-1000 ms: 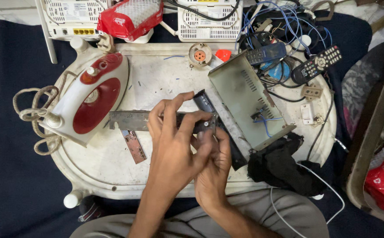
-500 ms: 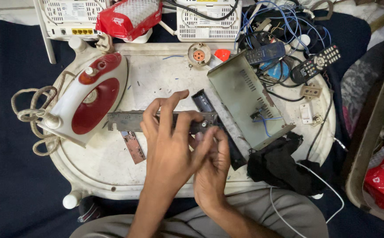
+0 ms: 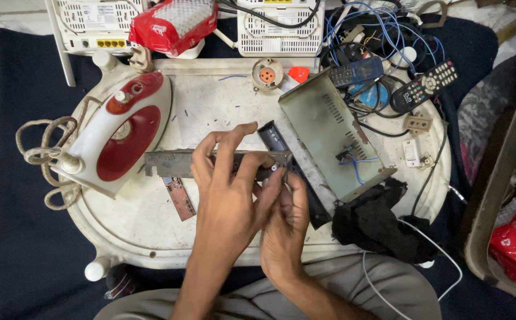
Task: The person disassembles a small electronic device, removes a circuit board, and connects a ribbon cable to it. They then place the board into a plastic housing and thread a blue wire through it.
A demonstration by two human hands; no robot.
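Worn on the head, looking steeply down from close above the lap, onto a white oval plastic tray-table [image 3: 151,237] (rim filling most of the width). One view only; nothing shared.

a red and white clothes iron [image 3: 119,133] lies at the left of the frame on an oval white tray [image 3: 210,106], its braided cord [image 3: 45,154] looped off the tray's left edge. a small brown circuit board [image 3: 180,197] lies just below the iron. at the upper left stands a white router [image 3: 95,21] with a red packet [image 3: 175,24] beside it. right of centre sits a grey metal case [image 3: 323,130], a black cloth [image 3: 376,222] below it. 2 remotes [image 3: 424,86] lie among blue wires [image 3: 367,29] at the upper right.
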